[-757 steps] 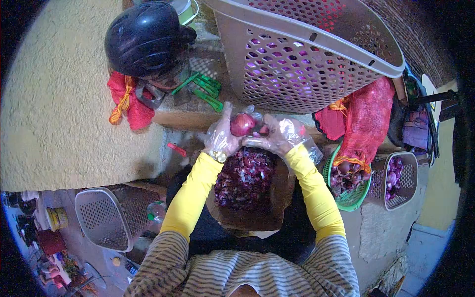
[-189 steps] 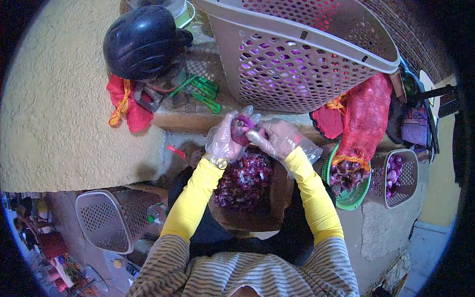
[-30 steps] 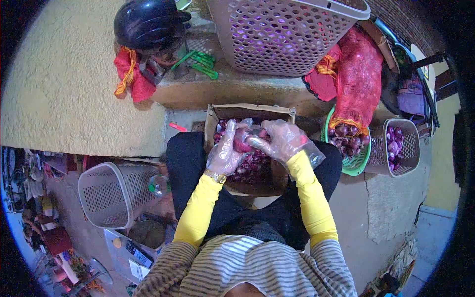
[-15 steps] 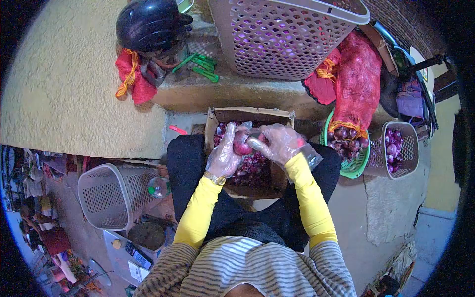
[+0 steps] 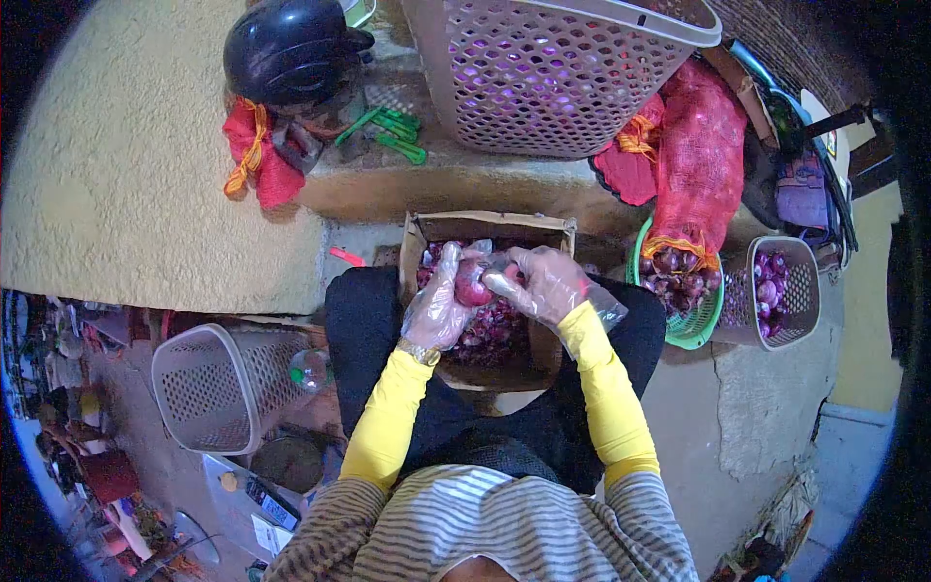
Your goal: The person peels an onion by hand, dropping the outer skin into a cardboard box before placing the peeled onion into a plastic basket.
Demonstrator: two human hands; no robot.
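Note:
A red onion (image 5: 472, 283) is in my left hand (image 5: 438, 303), which wears a clear plastic glove and has its fingers wrapped around the onion. My right hand (image 5: 545, 281), gloved the same way, is closed at the onion's right side, its thumb against or very near the skin. A bit of red shows at the right hand's palm, but what it grips is hidden. Below both hands stands an open cardboard box (image 5: 546, 364) with loose onion skins (image 5: 490, 335) in it.
A large perforated basket (image 5: 558, 82) stands on the ledge ahead. To the right, a red mesh sack (image 5: 703, 155) spills onions into a green basket (image 5: 693, 332), beside a basket (image 5: 808, 291) of onions. A helmet (image 5: 286, 53) and an empty basket (image 5: 208, 388) are on the left.
Both hands stay at the onion over the box, with only a slight shift. The whole view has moved a little; nothing has been taken up or let go.

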